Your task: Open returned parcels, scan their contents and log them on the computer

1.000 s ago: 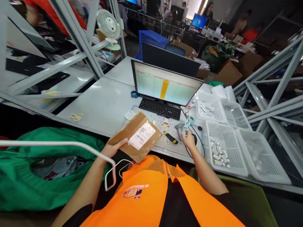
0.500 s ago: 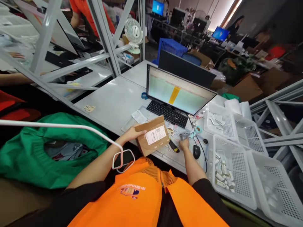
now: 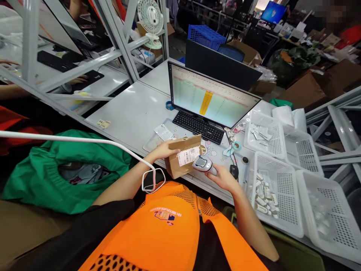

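My left hand (image 3: 163, 150) grips the left side of a brown cardboard box (image 3: 176, 172), tilted above the desk's front edge. A white printed label (image 3: 188, 156) on the box faces up toward me. In my right hand (image 3: 222, 176) is a grey and white barcode scanner (image 3: 203, 164), its fingers wrapped round the handle. The scanner's head is close to the label's right end; whether it touches the box I cannot tell. Beyond the box lie a patterned desk mat (image 3: 172, 128) and a black keyboard (image 3: 199, 127).
A monitor (image 3: 211, 96) showing a spreadsheet stands behind the keyboard. White baskets (image 3: 287, 203) with small items line the right side, near a black mouse (image 3: 234, 171). A green sack (image 3: 36, 165) sits at left, crossed by a white rod (image 3: 84, 140). Another person's arm (image 3: 12, 91) shows far left.
My right hand has lifted the scanner from the mat and brought it left to the box's label. My left hand still holds the box. The view has shifted slightly.
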Demonstrator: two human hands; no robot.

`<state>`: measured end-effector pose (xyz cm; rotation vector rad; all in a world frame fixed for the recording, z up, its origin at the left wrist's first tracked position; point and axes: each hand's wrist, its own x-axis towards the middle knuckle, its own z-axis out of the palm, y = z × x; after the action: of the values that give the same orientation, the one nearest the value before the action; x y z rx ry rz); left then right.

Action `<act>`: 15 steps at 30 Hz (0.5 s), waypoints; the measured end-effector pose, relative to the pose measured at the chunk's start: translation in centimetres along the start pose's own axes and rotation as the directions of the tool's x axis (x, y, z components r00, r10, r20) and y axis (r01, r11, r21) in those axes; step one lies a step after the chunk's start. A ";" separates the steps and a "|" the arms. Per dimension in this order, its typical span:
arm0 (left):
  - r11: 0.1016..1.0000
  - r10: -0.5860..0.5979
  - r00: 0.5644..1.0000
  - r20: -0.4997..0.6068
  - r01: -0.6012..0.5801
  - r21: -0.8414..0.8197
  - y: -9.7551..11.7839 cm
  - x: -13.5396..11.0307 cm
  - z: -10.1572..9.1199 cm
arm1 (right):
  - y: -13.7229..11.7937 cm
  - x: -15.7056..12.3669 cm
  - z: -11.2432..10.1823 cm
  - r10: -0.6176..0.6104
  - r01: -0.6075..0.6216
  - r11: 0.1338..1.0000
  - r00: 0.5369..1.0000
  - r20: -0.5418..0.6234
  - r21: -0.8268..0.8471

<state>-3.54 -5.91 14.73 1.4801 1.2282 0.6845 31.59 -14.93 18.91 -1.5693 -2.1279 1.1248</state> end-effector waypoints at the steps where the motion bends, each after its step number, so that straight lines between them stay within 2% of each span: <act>1: 1.000 0.007 1.000 0.002 -0.007 0.008 0.0 -0.1 -0.1 | 0.8 0.4 0.1 0.033 -0.033 0.999 0.999 -0.016 -0.027; 4: 0.999 0.002 1.000 -0.017 -0.001 0.045 -0.6 -0.8 -1.0 | 4.2 2.1 0.8 0.222 -0.238 0.962 0.967 -0.126 -0.131; 7: 0.998 -0.041 0.998 -0.039 0.043 0.054 -1.7 -2.1 -2.2 | 7.7 4.4 2.2 0.384 -0.433 0.885 0.886 -0.260 -0.171; 12: 0.992 -0.128 0.992 -0.013 0.128 -0.023 -3.3 -4.4 -3.6 | 11.2 7.1 6.3 0.509 -0.592 0.794 0.771 -0.381 -0.139; 15: 0.983 -0.164 0.986 -0.002 0.163 -0.081 -4.0 -5.4 -3.8 | 12.1 7.4 8.5 0.543 -0.637 0.762 0.728 -0.419 -0.117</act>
<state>-9.93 -9.93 13.07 1.2953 1.2982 0.6229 31.95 -10.46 2.96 -2.4802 -1.5917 0.6263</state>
